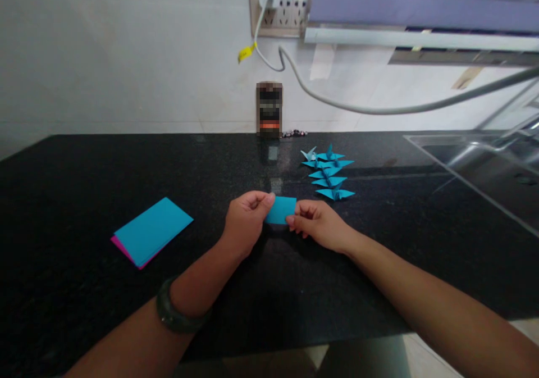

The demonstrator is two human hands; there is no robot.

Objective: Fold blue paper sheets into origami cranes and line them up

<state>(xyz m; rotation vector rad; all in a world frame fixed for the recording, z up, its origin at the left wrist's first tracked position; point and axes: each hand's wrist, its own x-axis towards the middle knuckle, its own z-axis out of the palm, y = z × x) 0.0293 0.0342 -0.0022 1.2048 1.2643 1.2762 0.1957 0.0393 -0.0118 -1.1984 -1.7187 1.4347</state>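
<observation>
A: Position of the blue sheet (pixel 281 210), taking the paper cranes (pixel 330 178) as reference?

B: Left of the cranes and on their near side, over the dark counter (pixel 273 305). Contact with the counter could not be confirmed.

A: State of the hands?

B: Both pinched the sheet. The left hand (pixel 246 223) gripped its left edge, thumb on top; the right hand (pixel 318 223) gripped its right edge by the near corner.

A: Axis, and nearer hand?

B: Neither was nearer; the sheet lay directly between them. Its longer side appeared to run from hand to hand, though the left thumb hid part.

A: Anything else?

B: A paper stack (pixel 154 232), blue over pink, untouched, well left of the cranes.
</observation>
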